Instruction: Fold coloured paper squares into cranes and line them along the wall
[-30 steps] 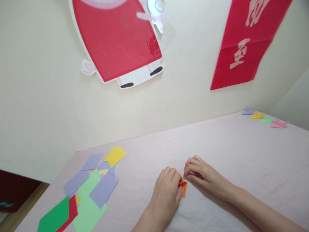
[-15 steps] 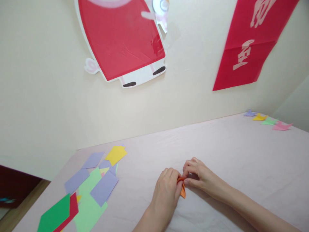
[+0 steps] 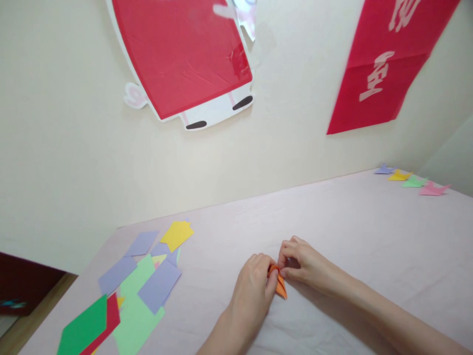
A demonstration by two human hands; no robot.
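Observation:
A small folded orange paper piece (image 3: 279,285) is pinched between both hands low in the middle of the pale pink table (image 3: 354,222). My left hand (image 3: 252,292) grips its left side with curled fingers. My right hand (image 3: 301,264) holds its upper right part with fingertips pressed together. Much of the paper is hidden behind the fingers.
Loose coloured paper sheets (image 3: 148,286) in purple, green, yellow and red lie spread at the table's left end. Several folded paper shapes (image 3: 412,181) sit in a row at the far right by the wall. Red decorations (image 3: 185,54) hang on the cream wall.
Both hands have closed in on the orange paper and turned it; the right fingertips now pinch its top. The camera view shifted slightly.

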